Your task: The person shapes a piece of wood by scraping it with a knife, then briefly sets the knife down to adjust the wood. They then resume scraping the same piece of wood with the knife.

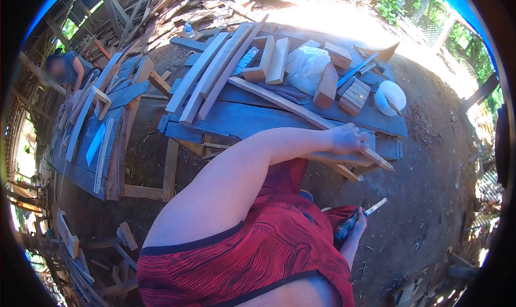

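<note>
My left hand (349,138), at the end of my outstretched arm, has its fingers curled around a long narrow wooden strip (285,102) near its right end. The strip lies slantwise across the front of the blue-grey workbench (231,119), and its tip sticks out past my fingers. Lower right, beside my red shirt, my right hand (359,223) is closed on a thin pale stick (376,206). Dark patterned cloth lies against that hand and partly hides what it holds.
On the bench are long boards (215,65), wooden blocks (327,86), a plastic bag (308,68), a handsaw (357,70) and a white round container (389,98). A second bench (115,162) with boards stands left. Beyond it is another person (72,68). Scrap wood lies around.
</note>
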A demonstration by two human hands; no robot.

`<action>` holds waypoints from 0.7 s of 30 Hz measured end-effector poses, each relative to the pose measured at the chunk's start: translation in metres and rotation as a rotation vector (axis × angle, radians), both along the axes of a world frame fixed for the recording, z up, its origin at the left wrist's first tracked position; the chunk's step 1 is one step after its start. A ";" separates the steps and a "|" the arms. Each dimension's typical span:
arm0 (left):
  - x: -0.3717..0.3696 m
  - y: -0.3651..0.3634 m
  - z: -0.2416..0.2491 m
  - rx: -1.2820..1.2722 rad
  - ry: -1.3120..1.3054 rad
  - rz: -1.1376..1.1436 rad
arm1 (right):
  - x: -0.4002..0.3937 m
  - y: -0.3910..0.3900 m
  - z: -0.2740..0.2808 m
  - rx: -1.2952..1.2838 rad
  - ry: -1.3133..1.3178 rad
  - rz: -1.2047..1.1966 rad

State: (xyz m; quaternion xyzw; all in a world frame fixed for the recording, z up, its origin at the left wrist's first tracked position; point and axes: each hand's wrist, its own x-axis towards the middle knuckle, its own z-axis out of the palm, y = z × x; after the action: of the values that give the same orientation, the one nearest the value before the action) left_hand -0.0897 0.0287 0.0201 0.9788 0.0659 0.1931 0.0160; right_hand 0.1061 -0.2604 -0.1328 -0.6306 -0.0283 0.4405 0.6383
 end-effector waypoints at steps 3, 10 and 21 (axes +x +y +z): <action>-0.007 0.001 0.000 -0.120 -0.096 0.050 | 0.004 -0.003 -0.006 0.024 0.008 0.003; -0.020 -0.040 0.105 -0.641 -0.515 -0.049 | -0.001 -0.001 0.005 -0.008 0.003 0.024; -0.077 -0.160 0.259 -0.632 -0.680 -0.664 | -0.010 0.008 0.005 -0.101 -0.037 -0.053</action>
State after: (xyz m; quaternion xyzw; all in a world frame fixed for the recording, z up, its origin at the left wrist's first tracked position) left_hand -0.1663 -0.1311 0.2790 0.7774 -0.1997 0.4528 0.3883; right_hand 0.0959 -0.2523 -0.1282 -0.6707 -0.0014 0.4126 0.6163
